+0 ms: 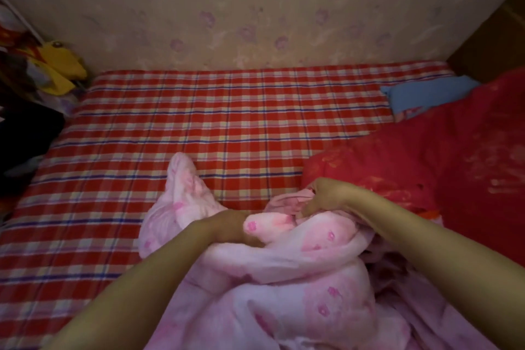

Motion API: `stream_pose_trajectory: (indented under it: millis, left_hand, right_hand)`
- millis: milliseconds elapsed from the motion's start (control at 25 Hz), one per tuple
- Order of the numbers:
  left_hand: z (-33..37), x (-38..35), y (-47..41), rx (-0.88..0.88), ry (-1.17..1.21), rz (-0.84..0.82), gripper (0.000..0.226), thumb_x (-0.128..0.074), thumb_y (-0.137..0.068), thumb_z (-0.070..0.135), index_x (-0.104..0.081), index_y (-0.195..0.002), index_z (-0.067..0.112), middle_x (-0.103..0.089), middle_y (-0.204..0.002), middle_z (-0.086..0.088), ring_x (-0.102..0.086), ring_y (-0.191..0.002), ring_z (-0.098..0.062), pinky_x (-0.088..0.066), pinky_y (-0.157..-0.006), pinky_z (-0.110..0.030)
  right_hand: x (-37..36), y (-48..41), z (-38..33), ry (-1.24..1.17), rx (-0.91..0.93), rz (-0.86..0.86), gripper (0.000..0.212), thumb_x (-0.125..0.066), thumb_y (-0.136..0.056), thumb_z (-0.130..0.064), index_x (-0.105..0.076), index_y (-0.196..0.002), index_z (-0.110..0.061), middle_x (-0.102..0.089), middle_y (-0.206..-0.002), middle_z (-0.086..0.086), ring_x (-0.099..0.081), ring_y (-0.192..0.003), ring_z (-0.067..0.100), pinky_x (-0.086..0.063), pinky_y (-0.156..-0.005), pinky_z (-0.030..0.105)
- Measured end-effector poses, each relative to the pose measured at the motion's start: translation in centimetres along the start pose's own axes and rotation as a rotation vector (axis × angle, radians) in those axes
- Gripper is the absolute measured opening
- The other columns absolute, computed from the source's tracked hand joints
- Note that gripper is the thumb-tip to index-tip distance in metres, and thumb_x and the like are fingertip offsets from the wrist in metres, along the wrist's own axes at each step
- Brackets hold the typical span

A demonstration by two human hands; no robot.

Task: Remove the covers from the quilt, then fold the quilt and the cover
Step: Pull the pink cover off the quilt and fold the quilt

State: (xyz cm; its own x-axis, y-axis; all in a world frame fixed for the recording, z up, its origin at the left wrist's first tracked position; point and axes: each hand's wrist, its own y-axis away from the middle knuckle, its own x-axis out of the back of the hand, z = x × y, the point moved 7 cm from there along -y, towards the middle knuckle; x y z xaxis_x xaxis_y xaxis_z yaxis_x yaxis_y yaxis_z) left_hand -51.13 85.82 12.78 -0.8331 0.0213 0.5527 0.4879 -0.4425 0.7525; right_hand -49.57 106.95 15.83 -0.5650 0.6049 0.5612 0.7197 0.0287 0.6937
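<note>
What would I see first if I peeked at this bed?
First, the crumpled pink flowered bedding in the near middle, with the left hand and right hand both gripping it. Behind it the red checked sheet covers the bed. A heap of red bedding lies on the right, and a yellow soft toy sits in the far left corner.

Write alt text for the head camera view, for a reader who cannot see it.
A person's left hand and right hand grip bunched pink flowered bedding on a bed with a red plaid sheet. To the right lies heaped red bedding, and a yellow plush toy sits in the far left corner.
</note>
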Motion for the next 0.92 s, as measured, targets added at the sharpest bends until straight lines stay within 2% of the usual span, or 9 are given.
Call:
stream_pose_trajectory:
  millis: [120, 240, 320, 400, 520, 600, 720, 840, 920]
  left_hand:
    - [-0.5, 1.9, 2.6, -0.015, 0.116, 0.116, 0.048, -0.064, -0.085, 0.042, -0.058, -0.123, 0.013, -0.060, -0.124, -0.006, -0.056, -0.115, -0.023, -0.037, -0.084, -0.022]
    - [0.3, 7.9, 7.2, -0.032, -0.006, 0.267, 0.031, -0.056, -0.091, 0.038, -0.064, -0.113, 0.017, -0.065, -0.114, -0.007, -0.059, -0.108, -0.023, -0.038, -0.072, -0.018]
    - [0.2, 12.1, 11.8, -0.037, -0.098, 0.385, 0.036, -0.057, -0.073, 0.073, -0.066, -0.093, 0.044, -0.069, -0.089, 0.011, -0.064, -0.086, -0.009, -0.044, -0.067, -0.015]
    - [-1.8, 14.9, 15.2, -0.030, -0.025, 0.400, 0.056, -0.053, -0.049, 0.091, -0.064, -0.091, 0.055, -0.071, -0.081, 0.020, -0.067, -0.081, -0.004, -0.054, -0.075, -0.027]
    - [-5.7, 16.3, 15.2, 0.011, 0.190, 0.387, 0.038, -0.074, -0.064, 0.057, -0.073, -0.090, 0.029, -0.074, -0.081, 0.014, -0.069, -0.080, -0.007, -0.053, -0.077, -0.025]
    - [-7.0, 16.0, 12.8, 0.020, 0.271, 0.440, 0.037, -0.076, -0.068, 0.047, -0.073, -0.096, 0.023, -0.074, -0.082, 0.008, -0.069, -0.079, -0.010, -0.051, -0.074, -0.024]
    - [-9.5, 12.6, 6.9, 0.120, 0.215, 0.369, 0.042, -0.076, -0.073, 0.043, -0.070, -0.106, 0.017, -0.073, -0.094, -0.001, -0.065, -0.079, -0.012, -0.049, -0.070, -0.021]
    - [-9.7, 9.0, 3.0, 0.379, -0.109, -0.001, 0.067, -0.074, -0.070, 0.055, -0.062, -0.122, 0.014, -0.065, -0.117, -0.004, -0.061, -0.097, -0.016, -0.047, -0.078, -0.021]
    - [-4.4, 9.0, 1.0, 0.285, -0.149, 0.046, 0.082, -0.067, -0.070, 0.066, -0.051, -0.134, 0.016, -0.057, -0.129, -0.002, -0.056, -0.112, -0.019, -0.044, -0.091, -0.026]
  right_hand:
    - [3.6, 1.7, -2.5, 0.318, 0.067, 0.429, 0.019, -0.066, -0.072, -0.025, -0.068, -0.090, -0.020, -0.070, -0.091, 0.004, -0.065, -0.087, 0.026, -0.050, -0.073, 0.030]
    - [7.1, 0.8, -4.8, 0.397, 0.071, 0.692, 0.031, -0.052, -0.078, -0.012, -0.064, -0.104, -0.020, -0.068, -0.105, 0.008, -0.061, -0.101, 0.032, -0.050, -0.080, 0.035]
    - [10.0, 0.2, -2.9, 0.300, -0.015, 0.735, 0.030, -0.053, -0.080, -0.013, -0.063, -0.108, -0.019, -0.067, -0.109, 0.009, -0.060, -0.103, 0.032, -0.049, -0.082, 0.036]
    - [13.0, 1.1, 1.6, 0.195, -0.154, 0.783, 0.031, -0.057, -0.082, -0.017, -0.062, -0.112, -0.014, -0.064, -0.114, 0.014, -0.060, -0.107, 0.034, -0.049, -0.086, 0.037]
    - [14.8, 4.0, 9.8, -0.101, -0.364, 0.897, 0.028, -0.059, -0.080, -0.013, -0.066, -0.105, -0.002, -0.062, -0.114, 0.026, -0.059, -0.105, 0.040, -0.048, -0.087, 0.040]
    - [13.5, 5.6, 13.4, -0.242, -0.459, 0.926, 0.028, -0.061, -0.081, -0.013, -0.067, -0.104, 0.002, -0.062, -0.114, 0.028, -0.059, -0.106, 0.042, -0.048, -0.088, 0.040]
    - [10.7, 5.9, 14.8, -0.303, -0.492, 0.912, 0.027, -0.064, -0.080, -0.015, -0.068, -0.099, 0.003, -0.063, -0.110, 0.029, -0.060, -0.103, 0.043, -0.049, -0.084, 0.039]
    - [8.4, 4.0, 12.8, -0.307, -0.364, 0.822, 0.044, -0.070, -0.076, -0.021, -0.062, -0.115, -0.002, -0.062, -0.117, 0.025, -0.059, -0.108, 0.039, -0.047, -0.087, 0.036]
    - [6.9, 2.5, 10.5, -0.346, -0.227, 0.709, 0.061, -0.073, -0.075, -0.022, -0.051, -0.130, -0.006, -0.058, -0.125, 0.020, -0.055, -0.115, 0.034, -0.042, -0.091, 0.032]
